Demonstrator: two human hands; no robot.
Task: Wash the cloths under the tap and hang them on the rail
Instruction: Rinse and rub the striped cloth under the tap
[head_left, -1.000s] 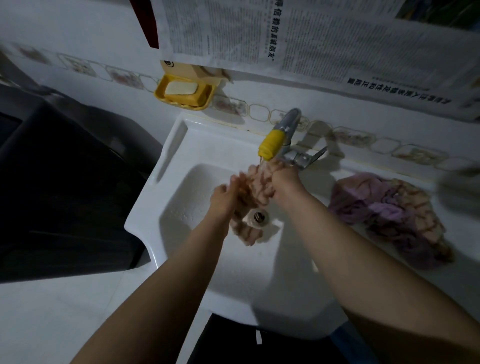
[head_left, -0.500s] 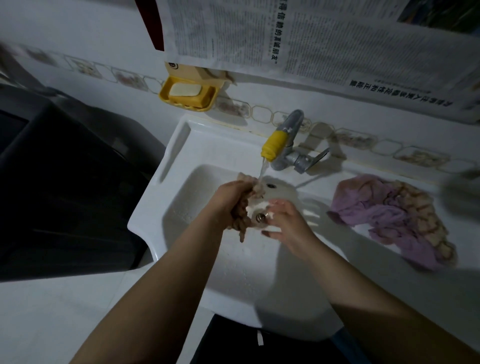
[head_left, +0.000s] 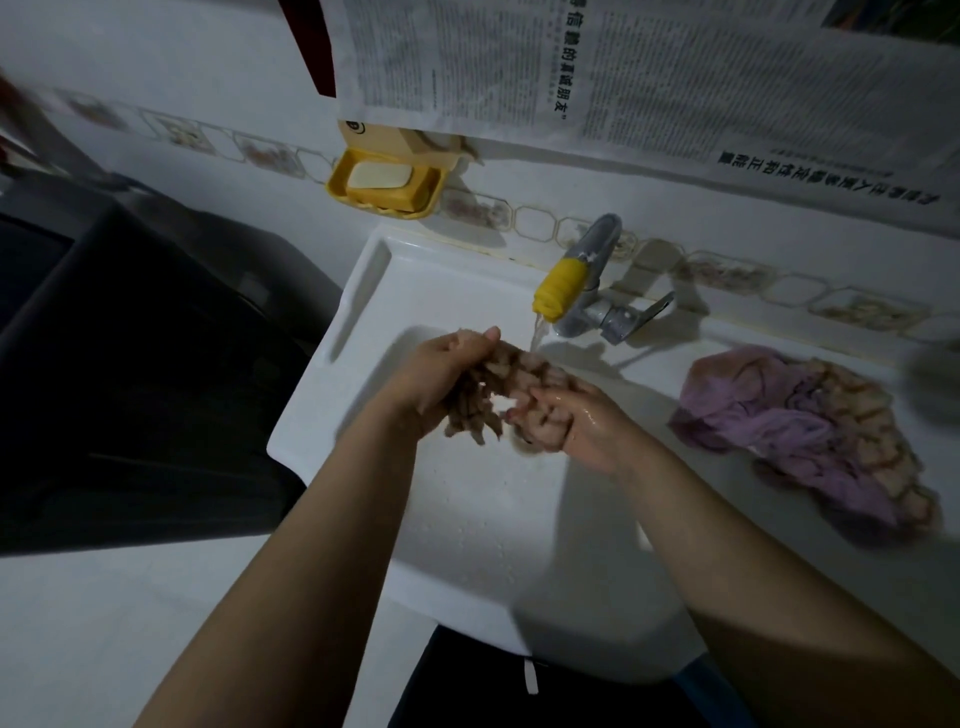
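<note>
Drain (head_left: 522, 446) behind bunched cloth (head_left: 519, 384)

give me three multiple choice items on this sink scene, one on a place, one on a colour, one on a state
1. Where does the purple cloth lie?
A. on the ledge right of the basin
B. in the soap dish
C. on the floor

2. What colour is the tap's nozzle?
A. red
B. yellow
C. green

3. What state is the tap in?
A. shut off
C. running
B. covered by a cloth

Answers:
1 A: it sits bunched on the white ledge, apart from both hands.
2 B: a yellow sleeve caps the spout.
3 C: a stream falls from the nozzle onto the pink cloth that the left hand and right hand grip.
</note>
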